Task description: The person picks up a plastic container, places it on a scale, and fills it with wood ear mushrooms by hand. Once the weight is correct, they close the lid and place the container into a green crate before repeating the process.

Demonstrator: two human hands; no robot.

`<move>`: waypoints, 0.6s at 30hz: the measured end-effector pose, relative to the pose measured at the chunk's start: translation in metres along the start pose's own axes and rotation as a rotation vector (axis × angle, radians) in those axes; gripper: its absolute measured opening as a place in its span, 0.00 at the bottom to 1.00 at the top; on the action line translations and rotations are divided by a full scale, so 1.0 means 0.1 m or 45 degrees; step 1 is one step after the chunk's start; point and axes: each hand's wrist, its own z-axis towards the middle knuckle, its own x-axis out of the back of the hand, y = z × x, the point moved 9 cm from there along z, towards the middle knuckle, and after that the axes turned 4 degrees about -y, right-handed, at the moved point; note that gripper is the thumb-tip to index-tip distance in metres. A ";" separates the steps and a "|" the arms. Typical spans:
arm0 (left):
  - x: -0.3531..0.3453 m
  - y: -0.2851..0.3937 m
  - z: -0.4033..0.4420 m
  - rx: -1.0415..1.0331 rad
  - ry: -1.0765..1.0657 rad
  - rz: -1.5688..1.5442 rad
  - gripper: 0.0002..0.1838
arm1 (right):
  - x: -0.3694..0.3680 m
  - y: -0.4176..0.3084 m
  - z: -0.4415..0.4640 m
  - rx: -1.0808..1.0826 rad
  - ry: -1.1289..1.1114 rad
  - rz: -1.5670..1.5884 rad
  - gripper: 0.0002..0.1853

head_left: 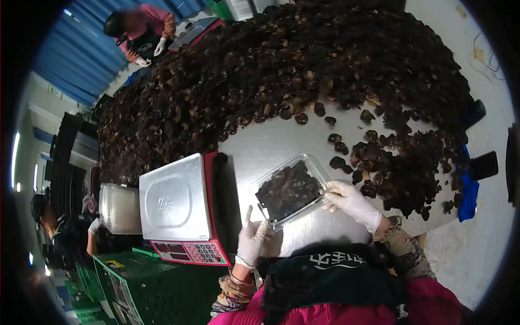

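Note:
A clear plastic box (260,184) filled with dark brown, mushroom-like pieces (290,189) is held tilted just above the metal table, in front of my body. My gloved left hand (251,239) grips its near left corner between thumb and fingers, with one finger pointing up beside it. At the right edge, my gloved right hand (352,205) pinches the rim. Whether the lid is fully closed I cannot tell.
A large heap of the same pieces (281,70) covers the far table, with a smaller pile (401,162) at right. A red scale (176,203), stacked clear boxes (119,208) and a green crate (157,292) are at left. Co-workers are at top left (143,35) and far left (70,233).

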 end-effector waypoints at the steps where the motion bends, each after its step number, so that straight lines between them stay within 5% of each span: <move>1: -0.10 -0.12 -0.02 0.076 -0.154 -0.263 0.34 | -0.01 0.01 -0.01 -0.002 -0.016 -0.010 0.14; 3: -0.26 -0.18 -0.06 0.103 -0.272 -0.583 0.37 | 0.03 0.02 0.00 -0.036 0.000 0.080 0.14; 5: -0.31 0.02 -0.04 -0.119 -0.342 -0.399 0.35 | 0.03 -0.06 0.04 0.010 -0.034 0.093 0.13; 7: -0.17 0.21 -0.07 -0.054 -0.175 -0.502 0.31 | -0.03 -0.28 0.05 0.000 -0.045 0.058 0.11; 13: 1.05 0.95 -0.57 -0.519 0.475 -0.338 0.27 | -1.26 -1.13 0.40 0.248 -0.416 0.005 0.11; 18: 2.13 0.68 -0.74 -0.587 0.841 -0.324 0.28 | -2.39 -1.08 0.89 0.223 -0.640 0.041 0.10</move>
